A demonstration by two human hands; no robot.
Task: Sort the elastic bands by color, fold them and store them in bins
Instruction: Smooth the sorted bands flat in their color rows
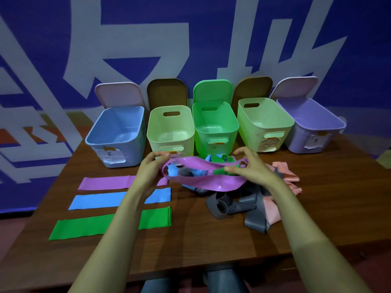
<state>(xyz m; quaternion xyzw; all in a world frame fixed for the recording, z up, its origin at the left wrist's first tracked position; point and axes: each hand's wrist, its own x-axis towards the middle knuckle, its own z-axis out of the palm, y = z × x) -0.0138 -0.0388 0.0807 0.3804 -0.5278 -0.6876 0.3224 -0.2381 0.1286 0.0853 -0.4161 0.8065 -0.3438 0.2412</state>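
Sorting step. Left hand [152, 166] and right hand [248, 166] both pinch purple band [203, 182], lifted over mixed pile [239, 201] mid-tabletop [211, 246]. Next, likely: flatten it onto flat purple band [105, 182], far left.

Left hand [153, 167]: reaching forward, fingers curling and pinching one end of the purple band [203, 182].
Right hand [248, 166]: reaching forward, thumb and fingers pinching the other end.
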